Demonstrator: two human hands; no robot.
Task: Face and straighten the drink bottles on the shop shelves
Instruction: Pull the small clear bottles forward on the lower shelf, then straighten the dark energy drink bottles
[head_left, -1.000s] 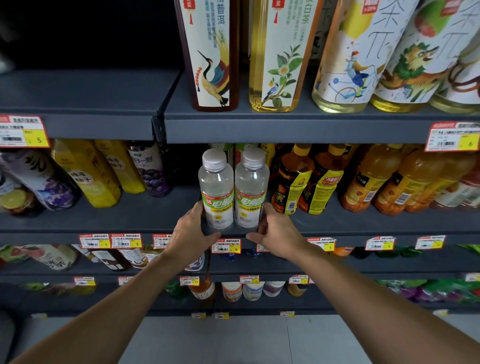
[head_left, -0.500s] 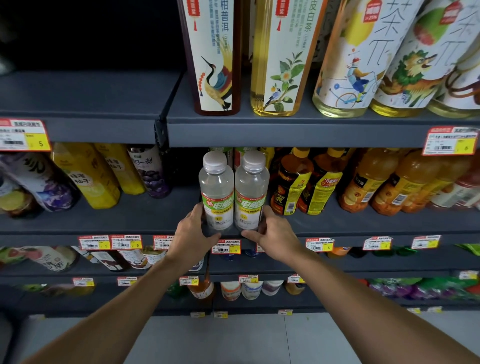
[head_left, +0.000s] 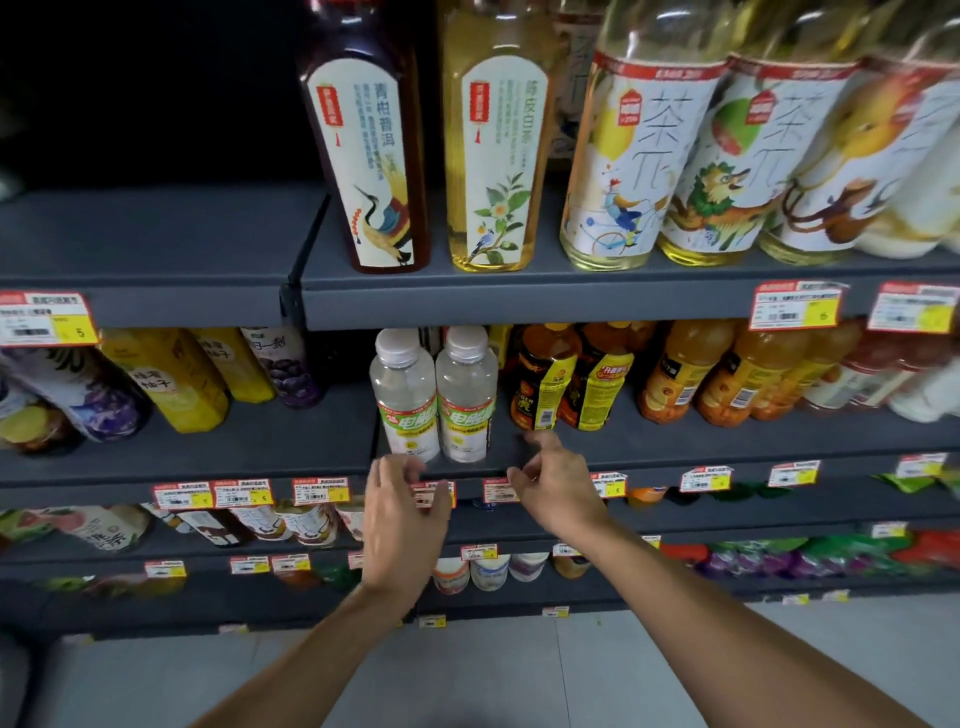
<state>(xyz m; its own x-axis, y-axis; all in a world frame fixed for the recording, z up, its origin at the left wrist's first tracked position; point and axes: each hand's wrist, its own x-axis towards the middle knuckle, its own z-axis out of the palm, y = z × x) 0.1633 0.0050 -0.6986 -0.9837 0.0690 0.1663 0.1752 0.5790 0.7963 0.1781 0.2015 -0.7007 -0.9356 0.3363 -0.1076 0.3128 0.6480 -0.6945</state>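
**Facing of the middle row.** Two clear drink bottles (head_left: 406, 400) were shown upright and touching side by side at the front lip of the middle shelf (head_left: 727, 441), with their green labels turned outward. This placement was judged to serve the facing task, since stock drawn to the edge with its label forward is read at a glance. The pair was therefore taken as finished. The left hand (head_left: 402, 514) was held just below and in front of the pair, across the strip of price tags (head_left: 501, 490). Its fingers were spread and relaxed, and nothing was grasped. The right hand (head_left: 556, 483) was likewise empty, its fingers loosely curled. One finger was extended over the shelf edge, near the base of a dark bottle (head_left: 543, 384) with a yellow label. Contact with that bottle could not be confirmed, because both hands were blurred. The dark bottle was set further back than the clear pair, and its barcode panel was presented to the aisle. It was therefore judged the likely next item to be turned and drawn forward. The orange bottles (head_left: 670, 379) further right appeared tilted, though distortion from the wide-angle lens may account for this.
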